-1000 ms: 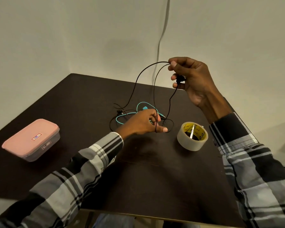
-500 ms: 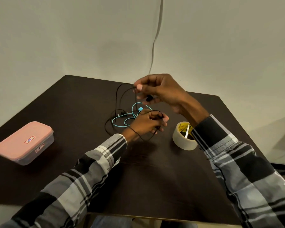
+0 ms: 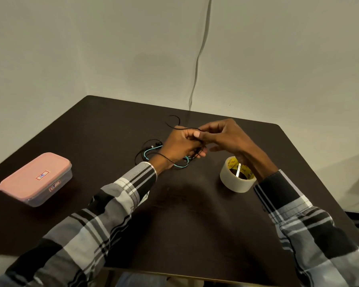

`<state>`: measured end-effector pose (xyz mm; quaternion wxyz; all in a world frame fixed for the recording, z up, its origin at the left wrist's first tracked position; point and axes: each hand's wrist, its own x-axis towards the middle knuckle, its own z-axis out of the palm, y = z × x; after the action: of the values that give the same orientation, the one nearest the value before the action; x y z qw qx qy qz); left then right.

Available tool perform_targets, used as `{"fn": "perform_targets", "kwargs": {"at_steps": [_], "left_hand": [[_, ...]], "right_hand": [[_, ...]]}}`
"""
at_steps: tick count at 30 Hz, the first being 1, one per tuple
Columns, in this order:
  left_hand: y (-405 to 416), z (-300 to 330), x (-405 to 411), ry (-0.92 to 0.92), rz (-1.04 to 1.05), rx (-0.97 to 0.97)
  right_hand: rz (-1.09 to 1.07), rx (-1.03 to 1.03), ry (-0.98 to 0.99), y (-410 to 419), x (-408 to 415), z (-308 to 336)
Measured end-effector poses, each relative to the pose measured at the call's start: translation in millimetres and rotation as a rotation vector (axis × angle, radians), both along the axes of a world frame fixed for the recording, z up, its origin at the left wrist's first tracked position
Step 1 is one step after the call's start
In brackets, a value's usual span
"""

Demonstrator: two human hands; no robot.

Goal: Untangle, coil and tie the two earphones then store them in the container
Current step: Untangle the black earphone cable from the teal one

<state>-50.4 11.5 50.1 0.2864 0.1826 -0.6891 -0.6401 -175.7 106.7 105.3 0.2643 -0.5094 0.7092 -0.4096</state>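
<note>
Two hands, left hand (image 3: 180, 147) and right hand (image 3: 224, 135), are clenched on the black earphone (image 3: 174, 125) above the counter (image 3: 195, 214). Beneath them the teal earphone (image 3: 151, 151) is tangled; the closed pink container (image 3: 35, 179) lies left, nearer the left hand. Labels are unreadable.

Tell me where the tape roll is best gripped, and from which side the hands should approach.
Grip the tape roll across its outer band from above, thumb on one side and fingers opposite. It lies flat on the table with its open core facing up, so the curved wall is exposed all round. The right hand is nearest but, like the left hand, is pinching the black earphone cable.
</note>
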Motion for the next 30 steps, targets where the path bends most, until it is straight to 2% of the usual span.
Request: {"fn": "perform_targets", "kwargs": {"at_steps": [5, 11, 13, 15, 18, 20, 23, 25, 28, 30], "left_hand": [[3.3, 2.6, -0.7, 0.021, 0.047, -0.062], [-0.6, -1.0, 9.2, 0.087, 0.143, 0.175], [-2.0, -9.9, 16.0, 0.000, 0.164, 0.196], [-0.8, -16.3, 24.1, -0.173, 0.097, 0.156], [2.7, -12.6, 39.3, -0.553, -0.132, -0.096], [4.6, 5.1, 50.6, -0.644, -0.239, -0.256], [10.2, 51.3, 75.2, -0.491, -0.330, -0.333], [12.7, 82.4, 91.7, -0.290, -0.285, -0.325], [3.8, 103.6, 92.0, 0.039, 0.042, -0.349], [-4.2, 100.6, 77.2, 0.068, 0.210, -0.437]], "right_hand": [[-0.087, -0.118, -0.077, -0.6, 4.1, 1.6], [-0.232, -0.328, -0.240, -1.0, 4.5, 19.2], [-0.246, -0.381, -0.275, 0.0, 2.7, 27.1], [-0.229, -0.405, -0.279, -0.8, 1.1, 33.8], [-0.190, -0.402, -0.196, -4.0, -0.5, 41.1], [-0.167, -0.386, -0.140, -6.3, -1.0, 43.6], [-0.105, -0.366, -0.084, -8.7, 0.2, 43.7], [-0.067, -0.356, -0.064, -10.3, 1.1, 42.4], [-0.005, -0.327, -0.044, -11.9, 4.1, 41.9], [0.045, -0.315, -0.021, -12.8, 8.5, 42.5]]}}
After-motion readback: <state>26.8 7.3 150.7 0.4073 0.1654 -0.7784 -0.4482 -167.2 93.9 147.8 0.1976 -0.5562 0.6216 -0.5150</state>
